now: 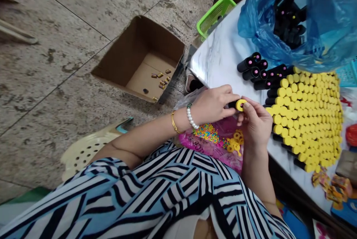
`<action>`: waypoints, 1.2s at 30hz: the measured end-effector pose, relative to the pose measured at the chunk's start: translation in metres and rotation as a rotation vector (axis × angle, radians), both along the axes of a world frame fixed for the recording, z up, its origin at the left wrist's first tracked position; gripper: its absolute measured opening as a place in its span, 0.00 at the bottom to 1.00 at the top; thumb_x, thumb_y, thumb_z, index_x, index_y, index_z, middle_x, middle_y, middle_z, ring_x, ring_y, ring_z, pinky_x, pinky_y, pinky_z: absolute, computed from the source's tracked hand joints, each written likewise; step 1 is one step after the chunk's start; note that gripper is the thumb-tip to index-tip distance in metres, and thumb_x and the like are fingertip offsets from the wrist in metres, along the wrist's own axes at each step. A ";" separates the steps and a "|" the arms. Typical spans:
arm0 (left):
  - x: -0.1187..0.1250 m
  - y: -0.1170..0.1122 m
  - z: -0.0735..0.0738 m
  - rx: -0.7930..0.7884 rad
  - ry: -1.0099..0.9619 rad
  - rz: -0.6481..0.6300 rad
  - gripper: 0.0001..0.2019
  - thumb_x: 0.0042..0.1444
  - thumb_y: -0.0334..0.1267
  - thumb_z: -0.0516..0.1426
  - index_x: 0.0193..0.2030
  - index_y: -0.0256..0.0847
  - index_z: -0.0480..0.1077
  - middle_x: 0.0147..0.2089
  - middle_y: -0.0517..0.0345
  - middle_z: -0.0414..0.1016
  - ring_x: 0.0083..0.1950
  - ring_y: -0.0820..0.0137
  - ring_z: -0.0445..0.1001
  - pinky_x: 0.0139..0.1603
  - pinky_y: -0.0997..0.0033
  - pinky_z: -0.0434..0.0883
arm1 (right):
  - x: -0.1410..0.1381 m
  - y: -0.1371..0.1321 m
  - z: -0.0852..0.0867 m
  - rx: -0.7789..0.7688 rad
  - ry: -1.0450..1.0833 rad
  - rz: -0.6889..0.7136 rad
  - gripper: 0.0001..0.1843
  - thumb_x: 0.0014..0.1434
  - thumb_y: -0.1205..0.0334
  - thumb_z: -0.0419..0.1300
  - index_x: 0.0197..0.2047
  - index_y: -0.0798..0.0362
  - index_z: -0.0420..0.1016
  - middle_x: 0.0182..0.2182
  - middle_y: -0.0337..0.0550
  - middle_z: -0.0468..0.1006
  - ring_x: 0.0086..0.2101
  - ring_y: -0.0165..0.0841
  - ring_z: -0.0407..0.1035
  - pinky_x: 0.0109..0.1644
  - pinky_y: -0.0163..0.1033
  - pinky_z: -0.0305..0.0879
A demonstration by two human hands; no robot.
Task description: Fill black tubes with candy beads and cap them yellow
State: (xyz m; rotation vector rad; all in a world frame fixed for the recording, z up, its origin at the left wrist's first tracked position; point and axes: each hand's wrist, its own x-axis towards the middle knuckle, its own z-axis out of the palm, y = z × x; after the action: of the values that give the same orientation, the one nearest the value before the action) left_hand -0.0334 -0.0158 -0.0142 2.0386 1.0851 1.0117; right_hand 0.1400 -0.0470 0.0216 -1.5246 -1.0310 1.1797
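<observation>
My left hand (213, 103), with a pearl bracelet at the wrist, grips a small black tube (232, 104) between its fingers. On the tube's end sits a yellow ring (238, 106), which my right hand (255, 122) pinches with thumb and fingertips. Below both hands, a pink plastic bag (192, 143) lies in my lap with many coloured beads (208, 133) and loose yellow ring pieces (234, 143). Right of my right hand, black tubes with yellow ends (309, 116) lie stacked in a large block. Black tubes with pink tips (252, 72) lie beyond it.
A blue plastic bag (256, 32) of black parts stands on the marble-patterned table (214, 60). A cardboard box (119, 60) with several small gold cylinders is on the floor, left of a green basket (205, 23). Wrapped packets (338, 189) lie at right; a cream stool (80, 153) is at left.
</observation>
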 end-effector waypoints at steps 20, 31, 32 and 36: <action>0.005 0.000 0.008 -0.009 0.066 -0.005 0.07 0.64 0.38 0.62 0.47 0.40 0.77 0.32 0.60 0.80 0.33 0.71 0.77 0.35 0.73 0.67 | 0.001 0.003 0.000 0.070 -0.117 0.114 0.11 0.64 0.51 0.68 0.44 0.46 0.74 0.27 0.31 0.74 0.18 0.23 0.65 0.22 0.31 0.64; 0.022 -0.008 0.015 -0.557 -0.527 0.012 0.16 0.70 0.44 0.55 0.40 0.36 0.79 0.22 0.62 0.75 0.20 0.80 0.68 0.21 0.81 0.60 | 0.002 0.007 -0.001 -0.001 0.031 0.182 0.13 0.66 0.49 0.65 0.44 0.46 0.68 0.19 0.25 0.67 0.14 0.23 0.62 0.16 0.29 0.55; 0.024 -0.009 0.013 -0.559 -0.548 0.007 0.18 0.71 0.44 0.53 0.38 0.36 0.79 0.22 0.61 0.75 0.20 0.80 0.68 0.21 0.82 0.61 | 0.003 0.008 -0.002 0.018 0.026 0.181 0.13 0.66 0.49 0.65 0.44 0.45 0.67 0.18 0.24 0.66 0.14 0.23 0.62 0.16 0.29 0.55; 0.025 -0.011 0.009 -0.579 -0.595 -0.061 0.16 0.71 0.43 0.53 0.39 0.36 0.78 0.21 0.63 0.73 0.18 0.81 0.68 0.20 0.84 0.61 | 0.003 0.006 -0.003 0.038 -0.007 0.165 0.14 0.67 0.48 0.64 0.44 0.44 0.65 0.17 0.23 0.62 0.13 0.24 0.59 0.15 0.30 0.53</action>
State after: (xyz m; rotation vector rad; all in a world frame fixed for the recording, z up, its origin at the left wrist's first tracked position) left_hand -0.0088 -0.0272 -0.0055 1.1930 0.8524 1.0273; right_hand 0.1427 -0.0406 0.0182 -1.4371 -1.1955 1.2610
